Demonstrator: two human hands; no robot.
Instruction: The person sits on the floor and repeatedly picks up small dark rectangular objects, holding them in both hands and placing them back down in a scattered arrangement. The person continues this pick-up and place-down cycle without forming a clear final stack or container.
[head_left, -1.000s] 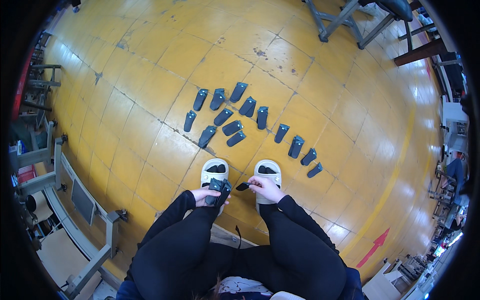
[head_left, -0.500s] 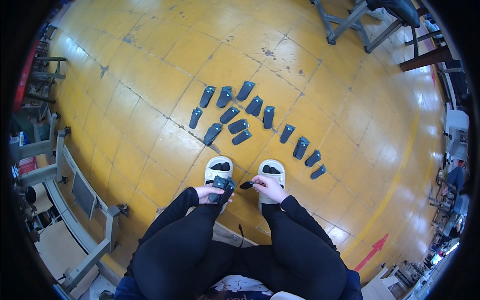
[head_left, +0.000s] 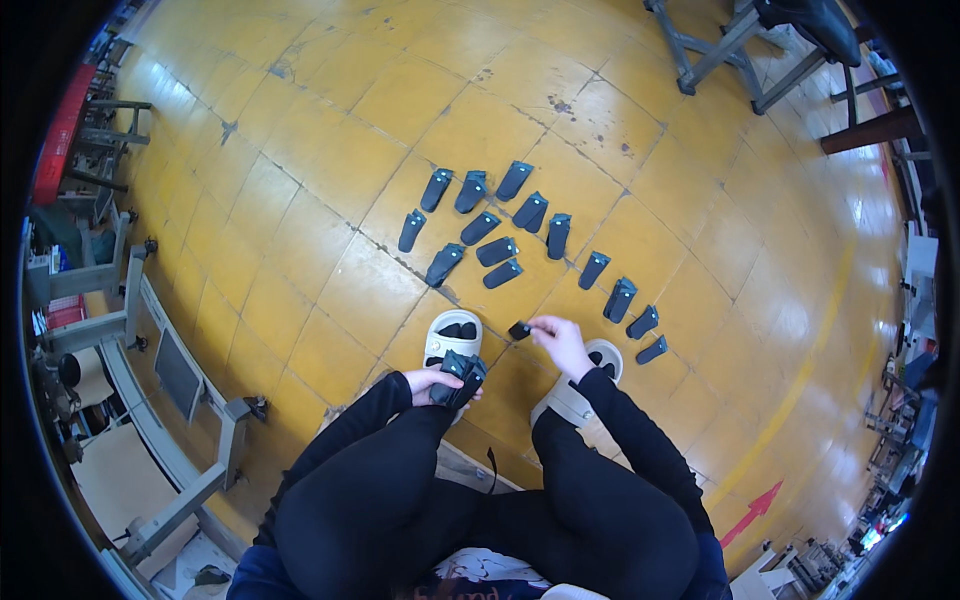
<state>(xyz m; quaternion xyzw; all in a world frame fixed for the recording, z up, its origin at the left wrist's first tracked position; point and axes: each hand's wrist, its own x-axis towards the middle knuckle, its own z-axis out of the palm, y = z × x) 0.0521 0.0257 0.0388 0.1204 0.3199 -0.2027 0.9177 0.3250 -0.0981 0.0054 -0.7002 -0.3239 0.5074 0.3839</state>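
My left hand (head_left: 432,386) is closed round a small stack of dark folded fabric pieces (head_left: 458,376), held above my left sandal. Ahead and to the right, my right hand (head_left: 558,342) pinches a single small black folded piece (head_left: 519,330) by its edge, just over the floor. Several similar dark pieces with small pale labels lie on the yellow floor beyond my feet. The nearest to my right hand are a piece (head_left: 502,274) straight ahead of it and a bundle (head_left: 619,299) to the right. What exactly these pieces are, I cannot tell.
My left sandal (head_left: 452,332) and right sandal (head_left: 604,354) stand on the tiled floor (head_left: 300,230). Grey metal frames (head_left: 228,450) line the left side. A stool with metal legs (head_left: 725,55) is at the far right, and a red arrow (head_left: 752,515) marks the floor at lower right.
My right hand has moved forward and slightly right with the black piece. My right foot has shifted outward to the right. The left hand still holds its stack.
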